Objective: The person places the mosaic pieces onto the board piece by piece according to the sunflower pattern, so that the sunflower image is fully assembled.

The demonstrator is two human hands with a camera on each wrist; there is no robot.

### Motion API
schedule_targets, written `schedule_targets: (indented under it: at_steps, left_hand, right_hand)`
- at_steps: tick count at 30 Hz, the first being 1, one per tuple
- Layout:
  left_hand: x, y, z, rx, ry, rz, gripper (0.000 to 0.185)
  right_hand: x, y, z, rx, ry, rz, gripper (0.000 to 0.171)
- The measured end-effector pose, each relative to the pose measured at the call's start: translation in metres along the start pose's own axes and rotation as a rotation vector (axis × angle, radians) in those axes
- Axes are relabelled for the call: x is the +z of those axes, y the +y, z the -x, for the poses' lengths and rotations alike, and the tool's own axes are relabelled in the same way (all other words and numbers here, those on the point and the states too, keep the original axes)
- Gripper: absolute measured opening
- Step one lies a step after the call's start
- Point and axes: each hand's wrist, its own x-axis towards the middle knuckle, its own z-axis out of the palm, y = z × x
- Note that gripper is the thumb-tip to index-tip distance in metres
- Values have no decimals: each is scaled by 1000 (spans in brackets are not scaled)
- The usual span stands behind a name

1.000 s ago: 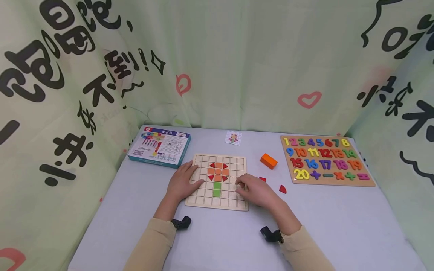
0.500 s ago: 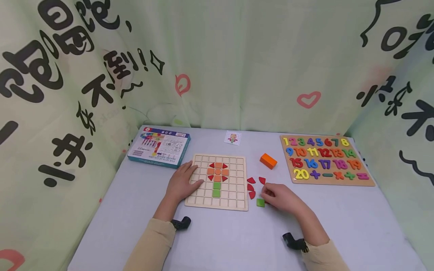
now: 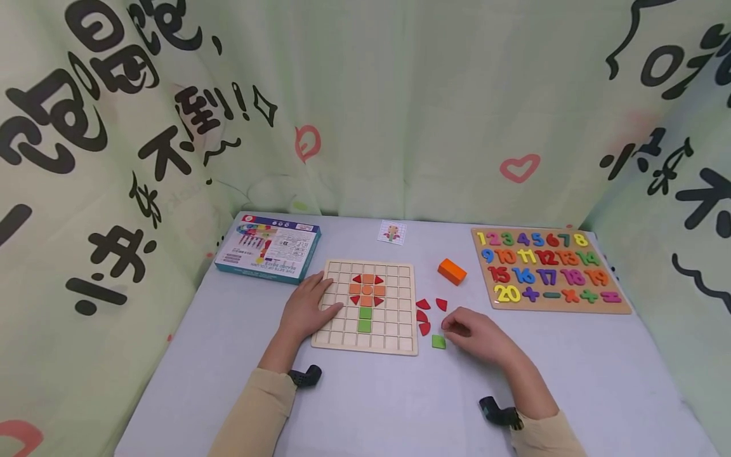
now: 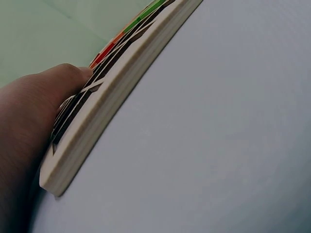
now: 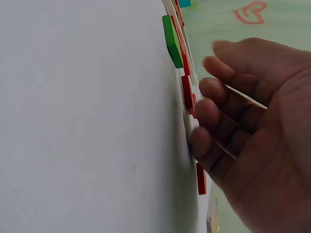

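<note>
In the head view, the left hand point(image 3: 305, 311) lies spread over the left side of the grid board point(image 3: 394, 339), which bears orange, red and green tiles point(image 3: 368, 290); the right hand point(image 3: 476, 333), loosely bent and holding nothing visible, is just beside the green square point(image 3: 438, 342) and near red pieces point(image 3: 424, 329) right of the board. The number board point(image 3: 562, 308) reads 1 to 20, then plus, minus, times, divide and equals. The box point(image 3: 268, 247) carries inverted print too small to read; the curtain point(image 3: 365, 158) bears large black characters, 不 among them. A picture card point(image 3: 392, 232) and an orange block point(image 3: 452, 271) lie beyond. In the left wrist view, the thumb rests on the board. In the right wrist view, bent fingers show no piece between them, with green and red pieces alongside.
</note>
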Motion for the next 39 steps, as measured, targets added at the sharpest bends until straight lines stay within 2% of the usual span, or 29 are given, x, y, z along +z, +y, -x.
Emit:
schedule_targets:
  at_steps: [8,15,32,39]
  left_hand:
    - [0,0,0,5,9,3,76]
    - [0,0,1,3,7,6,75]
    - [2,-1,-1,3,3,-5,77]
    - [1,-1,0,17,25,5,74]
  right_hand:
    - [2,3,2,-39,-58,75,29]
    - [4,1,1,-21,-66,106,25]
    - [6,3,-2,5,-60,103,24]
    - [3,-6,-7,-20,-44,112,25]
